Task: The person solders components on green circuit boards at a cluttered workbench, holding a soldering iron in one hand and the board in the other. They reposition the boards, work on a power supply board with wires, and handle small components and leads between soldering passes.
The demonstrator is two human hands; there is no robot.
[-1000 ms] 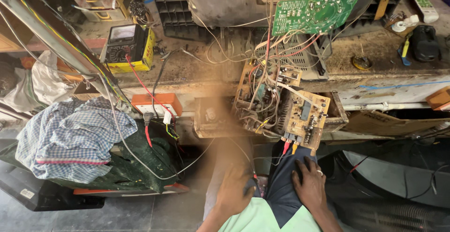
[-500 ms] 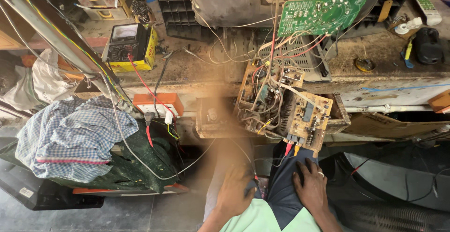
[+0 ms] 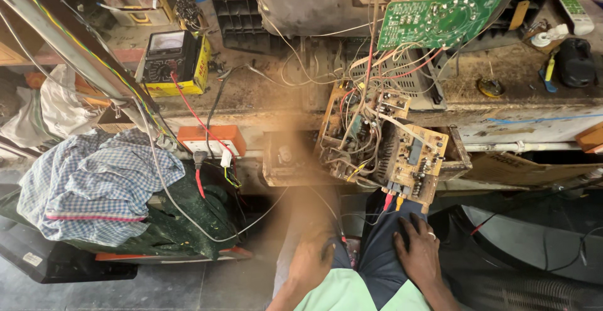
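Both hands lie flat and loose on the person's dark trouser legs, grasping nothing: the left hand (image 3: 312,262) on one thigh, the right hand (image 3: 418,254) on the other, just below a tan circuit board (image 3: 411,163) that hangs off the bench edge amid tangled wires. An open drawer (image 3: 286,160) beside it holds small parts, blurred. A green circuit board (image 3: 436,21) tilts above; a yellow multimeter (image 3: 173,63) sits well left, a checked cloth (image 3: 94,182) lower left
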